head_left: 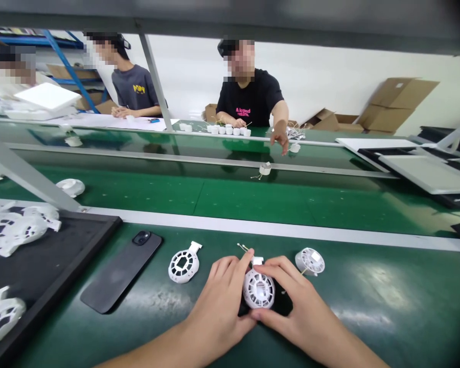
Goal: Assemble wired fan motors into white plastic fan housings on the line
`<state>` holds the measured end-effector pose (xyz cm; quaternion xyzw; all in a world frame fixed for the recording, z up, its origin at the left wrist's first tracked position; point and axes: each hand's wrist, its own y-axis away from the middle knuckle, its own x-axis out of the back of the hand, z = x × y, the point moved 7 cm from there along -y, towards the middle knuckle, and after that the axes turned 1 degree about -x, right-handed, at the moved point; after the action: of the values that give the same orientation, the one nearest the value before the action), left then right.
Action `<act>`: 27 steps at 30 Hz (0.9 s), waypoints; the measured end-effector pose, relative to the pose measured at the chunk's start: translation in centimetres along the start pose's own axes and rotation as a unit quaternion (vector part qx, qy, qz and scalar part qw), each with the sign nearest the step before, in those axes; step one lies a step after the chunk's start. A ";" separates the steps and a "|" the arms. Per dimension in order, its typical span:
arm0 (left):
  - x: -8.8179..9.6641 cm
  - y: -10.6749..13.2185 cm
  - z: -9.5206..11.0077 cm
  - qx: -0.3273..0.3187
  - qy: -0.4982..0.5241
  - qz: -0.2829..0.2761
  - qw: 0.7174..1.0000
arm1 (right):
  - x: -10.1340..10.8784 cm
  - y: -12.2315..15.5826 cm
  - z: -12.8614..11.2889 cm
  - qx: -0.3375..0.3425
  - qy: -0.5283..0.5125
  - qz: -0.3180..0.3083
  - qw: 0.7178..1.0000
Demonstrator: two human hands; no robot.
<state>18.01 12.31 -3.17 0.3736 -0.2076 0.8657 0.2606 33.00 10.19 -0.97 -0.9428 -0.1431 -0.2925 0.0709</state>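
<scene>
Between my two hands is a round white plastic fan housing (258, 290) with a spoked vented face and a small tab at its top. My left hand (224, 291) wraps its left side, the index finger up by the tab and thin wires. From the right, my right hand (293, 294) grips it with thumb below and fingers at the upper edge. A similar white vented cover (183, 266) with a tab lies to the left on the green table. Beyond my right hand sits a white round fan unit (310, 261) with a wire.
A black phone (121, 272) lies left of the cover. A black tray (72, 255) with several white housings borders the left. Past the metal rail, a green conveyor (214, 199) carries white parts. Across it, co-workers sit, one person's hand (279, 137) reaching over the belt.
</scene>
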 end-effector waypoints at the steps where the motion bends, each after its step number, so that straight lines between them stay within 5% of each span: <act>1: -0.1 0.0 -0.1 0.001 -0.001 0.001 1.000 | -0.1 0.0 0.1 -0.003 -0.001 -0.003 1.000; 10: 1.7 0.0 0.7 0.002 0.081 0.000 0.997 | 0.5 -0.2 -0.5 0.048 0.174 0.007 0.984; 15: 3.6 -0.7 -0.7 0.093 0.197 0.037 0.975 | 0.4 0.2 -2.0 0.123 0.191 0.016 0.974; 19: 2.9 -0.9 -0.4 0.100 0.289 -0.003 0.952 | 0.9 0.7 -2.9 0.168 0.214 0.055 0.961; 24: 1.9 -0.2 1.0 0.124 0.438 -0.034 0.890 | 1.0 1.2 -3.8 0.200 0.222 0.112 0.948; 27: 2.1 0.1 2.2 0.110 0.448 -0.063 0.885 | 1.5 1.5 -4.9 0.235 0.226 0.137 0.936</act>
<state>17.94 11.66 -0.23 -0.0151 0.0513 0.9400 0.3371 32.04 8.00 3.84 -0.8190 -0.0575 -0.4432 0.3599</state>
